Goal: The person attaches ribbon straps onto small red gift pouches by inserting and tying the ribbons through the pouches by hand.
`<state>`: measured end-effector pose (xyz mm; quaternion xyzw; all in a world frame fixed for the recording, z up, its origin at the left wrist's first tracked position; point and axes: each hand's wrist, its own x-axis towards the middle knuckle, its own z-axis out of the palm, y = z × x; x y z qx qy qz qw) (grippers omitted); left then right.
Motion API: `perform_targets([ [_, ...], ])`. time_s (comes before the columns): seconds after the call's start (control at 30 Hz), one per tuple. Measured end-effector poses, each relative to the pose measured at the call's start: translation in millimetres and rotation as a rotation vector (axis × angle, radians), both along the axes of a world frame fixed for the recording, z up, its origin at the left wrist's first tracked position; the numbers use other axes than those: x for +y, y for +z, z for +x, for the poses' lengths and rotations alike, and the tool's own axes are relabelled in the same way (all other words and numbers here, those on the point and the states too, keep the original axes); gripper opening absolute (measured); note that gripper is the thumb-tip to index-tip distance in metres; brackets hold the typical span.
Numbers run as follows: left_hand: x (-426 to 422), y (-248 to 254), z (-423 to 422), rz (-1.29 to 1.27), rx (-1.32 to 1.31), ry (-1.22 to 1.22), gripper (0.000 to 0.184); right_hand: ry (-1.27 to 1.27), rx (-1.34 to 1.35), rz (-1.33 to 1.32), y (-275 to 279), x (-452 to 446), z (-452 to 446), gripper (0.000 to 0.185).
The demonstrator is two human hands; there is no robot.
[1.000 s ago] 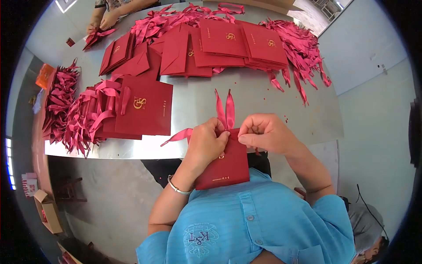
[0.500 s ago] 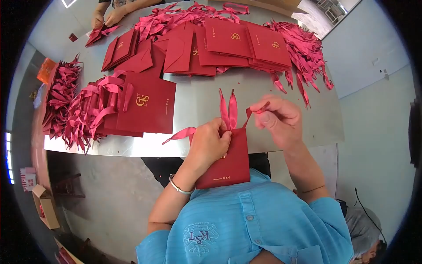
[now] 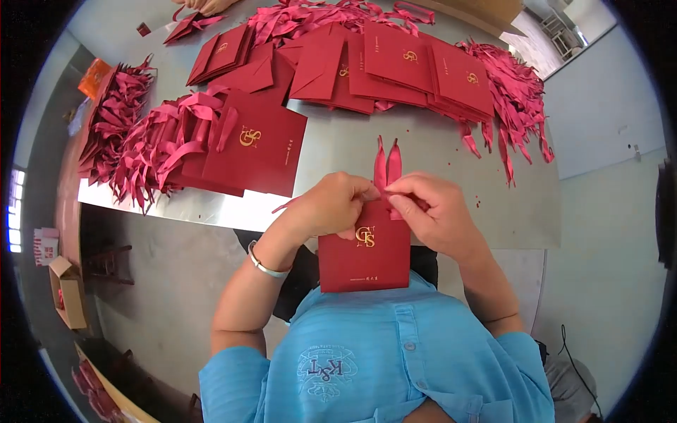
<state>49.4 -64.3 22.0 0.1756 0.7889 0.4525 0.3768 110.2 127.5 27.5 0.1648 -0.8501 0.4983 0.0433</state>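
Closely paired | left hand (image 3: 334,205) curled, gripping red bag (image 3: 364,264) | right hand (image 3: 434,211) thumb-to-finger, pinching ribbon (image 3: 394,165)

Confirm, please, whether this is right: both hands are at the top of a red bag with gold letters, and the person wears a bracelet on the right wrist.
Not entirely: in the head view, the bracelet is on the left wrist. The left hand and right hand are indeed at the top of the red bag with gold letters.

A grey floor (image 3: 166,289) lies between a bright window (image 3: 15,211) and pale wall (image 3: 610,218).
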Motion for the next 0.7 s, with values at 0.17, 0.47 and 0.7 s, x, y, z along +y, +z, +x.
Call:
perform_targets([
  [0.17,-8,-22,-2,0.25,-0.168,0.099,0.027,0.002,0.122,0.173,-32,-6,0,0.008],
  [0.47,-43,-3,-8,0.186,-0.112,-0.107,0.029,-0.034,0.072,0.101,-27,-13,0,0.007],
  [0.7,-50,-24,2,0.374,-0.145,0.058,0.033,-0.018,0.112,0.138,-25,-13,-1,0.008],
])
